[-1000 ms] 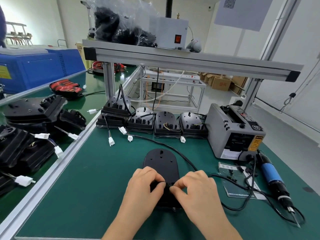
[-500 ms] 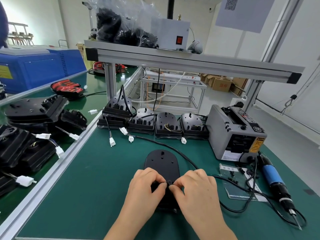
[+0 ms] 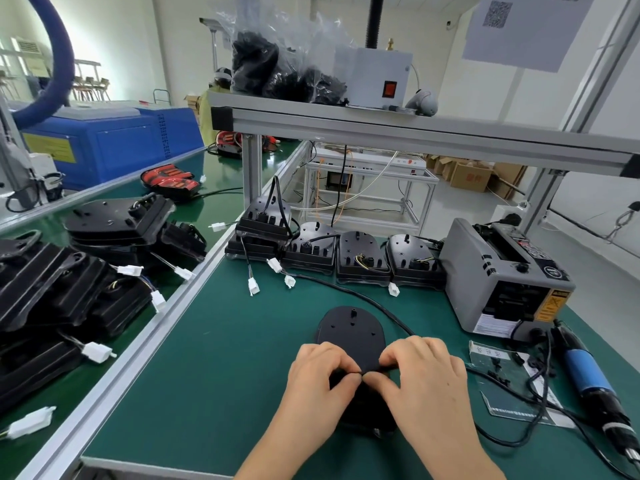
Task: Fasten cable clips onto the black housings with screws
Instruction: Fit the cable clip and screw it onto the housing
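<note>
We have the black housing (image 3: 349, 332) flat on the green mat (image 3: 207, 358), dead centre in front of us; its long axis runs straight away from us, rounded end far, near end mostly hidden under our hands. Left hand (image 3: 320, 389) and right hand (image 3: 427, 382) sit side by side over that near half, knuckles up, fingers curled; thumb & index tips of both meet in the middle and pinch a small black part (image 3: 360, 373) right at the housing's top face; prob. the cable clip w/ the cable in it, but too small to say for sure. So both hands are clamped on that part, neither free; the cable (image 3: 374, 301) comes in from the far left, curves past the housing's right edge and runs in under the right hand's fingers.

What the next move turns on, as we judge it: the part lies directly under the fingertips, approx. on the housing's centre line, so seating it should need only a push down, no reach. The screw step is another matter; the electric screwdriver (image 3: 581, 372) lies on the mat well off to the right, tip toward us, approx. parallel to the housing's axis; loose black bits (image 3: 498, 367), prob. clips & screws, lie on a clear bag btw. right hand and driver. Right hand is plainly nearer to both; left hand would then have to hold the part alone.
</note>
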A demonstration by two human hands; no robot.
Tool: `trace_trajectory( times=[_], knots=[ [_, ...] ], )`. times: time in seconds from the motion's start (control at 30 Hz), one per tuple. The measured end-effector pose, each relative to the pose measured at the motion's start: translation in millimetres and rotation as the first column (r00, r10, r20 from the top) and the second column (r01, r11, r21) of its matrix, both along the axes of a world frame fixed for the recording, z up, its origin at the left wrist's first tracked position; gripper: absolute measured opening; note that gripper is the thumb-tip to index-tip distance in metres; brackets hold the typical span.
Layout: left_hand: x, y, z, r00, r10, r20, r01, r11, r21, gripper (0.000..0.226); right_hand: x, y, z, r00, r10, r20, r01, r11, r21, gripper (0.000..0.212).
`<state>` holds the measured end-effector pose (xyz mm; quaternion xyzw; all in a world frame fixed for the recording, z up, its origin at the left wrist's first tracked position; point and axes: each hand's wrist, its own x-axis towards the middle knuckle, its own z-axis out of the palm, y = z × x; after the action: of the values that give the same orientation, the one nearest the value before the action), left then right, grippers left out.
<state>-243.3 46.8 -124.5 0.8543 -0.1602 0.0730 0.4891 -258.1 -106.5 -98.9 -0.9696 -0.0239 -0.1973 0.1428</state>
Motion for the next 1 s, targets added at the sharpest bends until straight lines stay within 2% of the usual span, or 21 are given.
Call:
trace_trajectory(
  times=[0.1, 0.33, 0.43, 0.57, 0.7, 0.87, 1.0],
  knots=[
    [0, 1, -3, 1.0, 0.006, -0.024, -0.006, 1.0, -0.01, 0.022, 3, -2, -1, 0.998, 0.041, -0.054, -0.042, 0.999, -0.008, 0.025],
    [2, 0, 2, 0.994, -0.006, -0.109, 0.011, 0.999, 0.043, 0.017, 10, -7, 5, 0.977, 0.098, -0.19, -0.081, 0.992, 0.096, 0.007],
    [2, 1, 5, 0.997, -0.005, -0.081, 0.009, 0.999, 0.052, 0.012, 15, -9, 8, 0.955, 0.126, -0.268, -0.087, 0.984, 0.154, 0.017],
    [-2, -3, 7, 0.997, -0.049, 0.067, 0.042, 0.994, 0.104, 0.03, 23, -11, 12, 0.907, 0.178, -0.382, -0.098, 0.971, 0.22, 0.025],
    [-3, -8, 8, 0.997, -0.002, 0.073, -0.004, 0.996, 0.088, 0.022, 32, -13, 15, 0.864, 0.243, -0.442, -0.067, 0.924, 0.376, 0.034],
    [1, -5, 15, 0.998, 0.008, -0.067, -0.006, 1.0, 0.021, 0.026, 34, -13, 16, 0.844, 0.264, -0.466, -0.062, 0.912, 0.405, 0.036],
    [11, -1, 21, 0.973, -0.032, -0.227, 0.038, 0.999, 0.021, 0.017, 34, -13, 18, 0.828, 0.282, -0.484, -0.072, 0.91, 0.408, 0.034]
  ],
)
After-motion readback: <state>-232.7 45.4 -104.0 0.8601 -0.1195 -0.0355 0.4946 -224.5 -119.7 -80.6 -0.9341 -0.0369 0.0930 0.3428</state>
